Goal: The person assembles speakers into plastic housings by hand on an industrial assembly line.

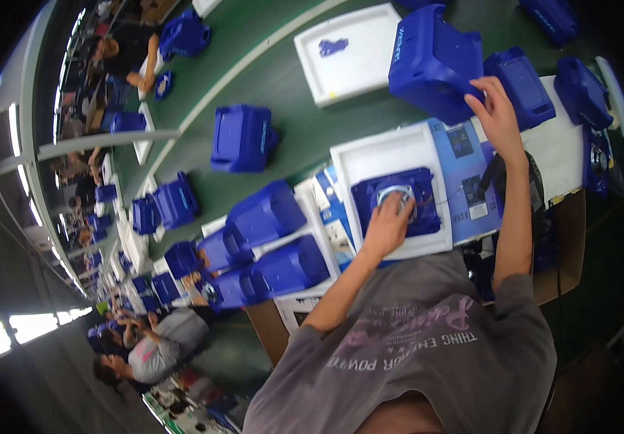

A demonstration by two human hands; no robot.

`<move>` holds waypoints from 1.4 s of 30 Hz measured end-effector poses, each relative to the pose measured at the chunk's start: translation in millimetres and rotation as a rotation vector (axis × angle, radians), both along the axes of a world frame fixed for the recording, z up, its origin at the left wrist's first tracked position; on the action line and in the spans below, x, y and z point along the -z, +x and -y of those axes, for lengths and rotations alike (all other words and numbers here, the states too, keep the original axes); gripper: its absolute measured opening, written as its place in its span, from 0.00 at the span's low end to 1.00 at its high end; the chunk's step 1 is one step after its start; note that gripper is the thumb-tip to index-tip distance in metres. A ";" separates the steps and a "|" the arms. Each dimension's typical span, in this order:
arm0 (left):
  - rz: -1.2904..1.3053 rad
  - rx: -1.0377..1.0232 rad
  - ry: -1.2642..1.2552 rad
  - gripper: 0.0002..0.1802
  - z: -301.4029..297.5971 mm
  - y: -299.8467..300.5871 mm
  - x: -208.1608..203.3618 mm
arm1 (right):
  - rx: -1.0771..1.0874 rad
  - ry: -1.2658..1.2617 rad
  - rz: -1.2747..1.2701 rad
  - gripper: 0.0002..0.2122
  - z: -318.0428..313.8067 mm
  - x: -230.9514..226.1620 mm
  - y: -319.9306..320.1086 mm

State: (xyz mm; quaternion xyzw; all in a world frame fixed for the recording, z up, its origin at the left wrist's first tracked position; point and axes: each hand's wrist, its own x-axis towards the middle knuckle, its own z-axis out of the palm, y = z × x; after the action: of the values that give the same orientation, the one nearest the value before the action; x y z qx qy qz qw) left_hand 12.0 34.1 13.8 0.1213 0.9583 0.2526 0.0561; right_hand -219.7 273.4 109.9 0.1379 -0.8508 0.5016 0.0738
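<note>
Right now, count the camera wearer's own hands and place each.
2: the left hand on the round silver-rimmed part in the blue shell, the right hand at the edge of the large blue housing. Neither is hidden.

One middle tray holds one blue panel and one round silver part.

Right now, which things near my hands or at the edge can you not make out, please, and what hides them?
Head view:
- Round metallic part: its middle is covered by the left hand, so I cannot tell whether the fingers grip it.
- Right hand and large blue housing: they overlap in this view, so contact is unclear.
- Blue housing at upper right: cut off by the upper edge and blurred.
</note>
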 end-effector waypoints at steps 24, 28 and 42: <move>0.292 -0.997 1.358 0.22 83.0 37.4 62.3 | 0.094 -0.366 0.694 0.30 34.6 94.3 217.3; 0.354 -0.865 1.363 0.28 72.3 36.0 29.9 | -0.012 -0.344 0.642 0.33 28.8 68.2 228.4; 0.360 -0.906 1.196 0.17 74.0 22.4 23.6 | -0.029 -0.476 0.784 0.29 14.1 91.8 244.9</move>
State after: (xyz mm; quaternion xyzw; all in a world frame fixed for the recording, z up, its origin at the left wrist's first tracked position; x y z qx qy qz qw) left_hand 34.4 -39.8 -9.7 -0.3160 0.5909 0.7418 0.0273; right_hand 25.2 259.3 18.1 -0.0711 -0.6737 0.6984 -0.2309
